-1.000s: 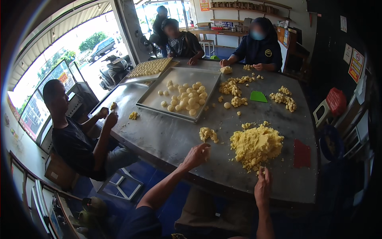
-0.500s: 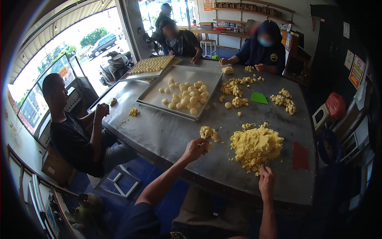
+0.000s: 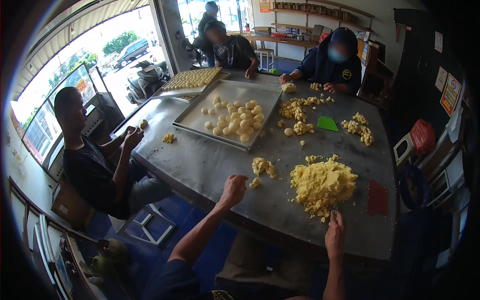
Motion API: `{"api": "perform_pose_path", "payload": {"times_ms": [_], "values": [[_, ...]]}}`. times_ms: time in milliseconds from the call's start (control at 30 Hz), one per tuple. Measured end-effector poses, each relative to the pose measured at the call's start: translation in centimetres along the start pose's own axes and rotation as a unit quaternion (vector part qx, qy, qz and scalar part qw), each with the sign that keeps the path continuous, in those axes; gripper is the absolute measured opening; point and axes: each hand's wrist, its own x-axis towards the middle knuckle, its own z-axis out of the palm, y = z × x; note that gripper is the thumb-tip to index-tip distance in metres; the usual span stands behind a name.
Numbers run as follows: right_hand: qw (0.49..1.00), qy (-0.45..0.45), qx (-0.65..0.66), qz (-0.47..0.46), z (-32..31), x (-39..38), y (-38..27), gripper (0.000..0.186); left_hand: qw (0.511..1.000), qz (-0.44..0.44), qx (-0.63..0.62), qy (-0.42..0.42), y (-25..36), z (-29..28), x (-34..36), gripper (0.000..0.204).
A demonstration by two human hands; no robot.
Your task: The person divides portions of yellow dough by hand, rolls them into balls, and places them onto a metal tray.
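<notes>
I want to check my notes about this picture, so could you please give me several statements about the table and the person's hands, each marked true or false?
1. Pale round balls lie in the metal tray. True.
2. The left hand is inside the tray. False: it is outside, beside a small yellow clump.
3. The red flat piece lies to the right of the crumbly yellow heap. True.
4. The right hand is at the heap's far side. False: it is at the near side.
5. The green flat piece lies beyond the heap. True.

Smooth metal table point(image 3: 200, 162), rough crumbly dough point(image 3: 324, 185)
</notes>
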Motion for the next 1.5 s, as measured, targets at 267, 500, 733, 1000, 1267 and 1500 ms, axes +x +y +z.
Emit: {"api": "perform_pose_path", "payload": {"times_ms": [267,500,733,1000,1267,1500], "values": [[0.988,-0.088,0.069,0.107,-0.2,2.7,1.1,0.042,0.954,0.120,0.077,-0.264,4.0,2.7,-3.2,0.030],[0.993,-0.090,-0.049,0.058,-0.6,-0.4,-0.4,0.062,0.899,0.236,0.359,-0.087,3.4,4.8,-6.1,0.041],[0.990,-0.102,0.064,0.069,0.2,1.7,-0.8,0.045,0.867,0.335,0.367,0.042,2.3,7.6,1.0,0.049],[0.999,-0.041,0.018,0.010,1.6,2.7,1.2,0.026,0.870,0.362,0.319,-0.101,1.2,9.9,2.5,0.059],[0.991,-0.096,0.082,0.044,-1.4,3.8,1.6,0.034,0.886,0.385,0.247,-0.075,0.4,10.3,3.6,0.047],[0.985,-0.132,0.053,0.093,-1.5,-0.2,-1.6,0.058,0.849,0.432,0.301,0.051,0.2,9.5,3.5,0.032]]}}
